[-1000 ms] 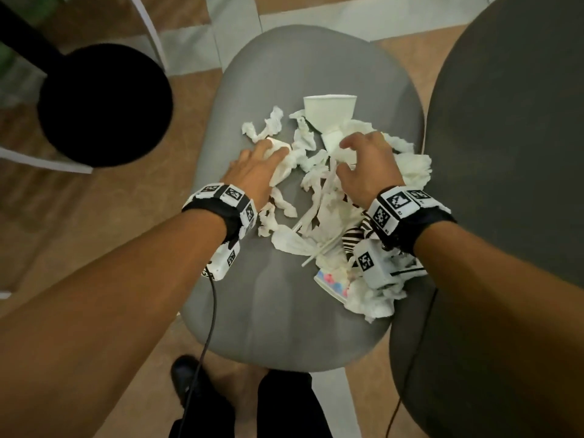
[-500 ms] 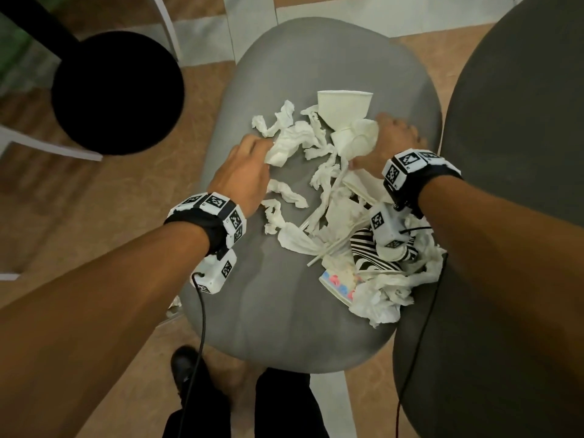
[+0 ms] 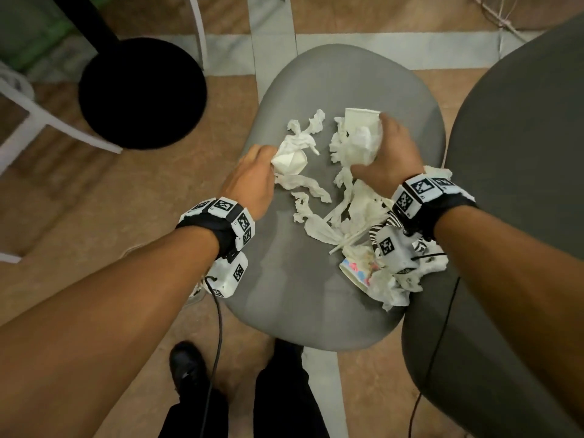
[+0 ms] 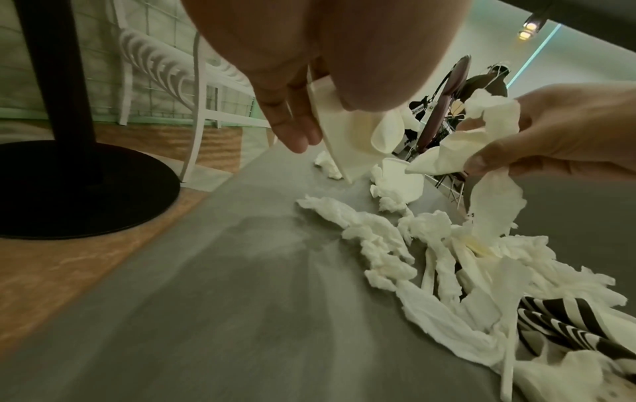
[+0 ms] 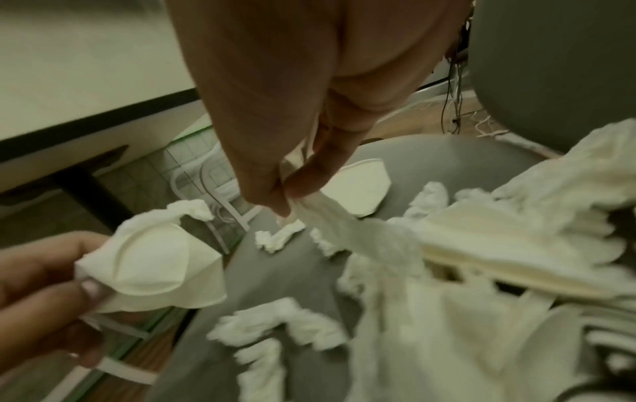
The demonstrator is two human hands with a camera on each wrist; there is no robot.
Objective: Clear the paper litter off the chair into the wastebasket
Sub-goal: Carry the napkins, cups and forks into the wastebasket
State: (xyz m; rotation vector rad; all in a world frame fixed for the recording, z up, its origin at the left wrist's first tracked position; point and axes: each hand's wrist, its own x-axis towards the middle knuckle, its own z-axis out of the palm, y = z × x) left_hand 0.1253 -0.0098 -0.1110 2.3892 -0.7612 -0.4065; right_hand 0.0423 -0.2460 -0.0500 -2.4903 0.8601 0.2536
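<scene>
White paper litter (image 3: 350, 210) lies strewn over the grey chair seat (image 3: 284, 295): torn tissue strips, crushed cups, a straw. My left hand (image 3: 268, 159) grips a crushed white paper cup (image 3: 289, 159) at the pile's left edge; the same cup (image 5: 154, 261) shows in the right wrist view. My right hand (image 3: 376, 150) holds a wad of tissue (image 3: 360, 143), pinching a tissue strip (image 5: 330, 215) that trails down to the heap. Another flattened paper cup (image 3: 360, 116) lies just beyond it. No wastebasket shows in any view.
A black round table base (image 3: 142, 93) stands on the floor to the left, beside a white chair frame (image 3: 41, 121). A second grey chair (image 3: 521, 153) adjoins on the right. A striped paper (image 3: 380, 227) and a printed cup (image 3: 357, 270) lie under my right wrist.
My left hand has closed on the crushed cup and raised it. My right hand has moved to the far side of the pile and gathered up tissue.
</scene>
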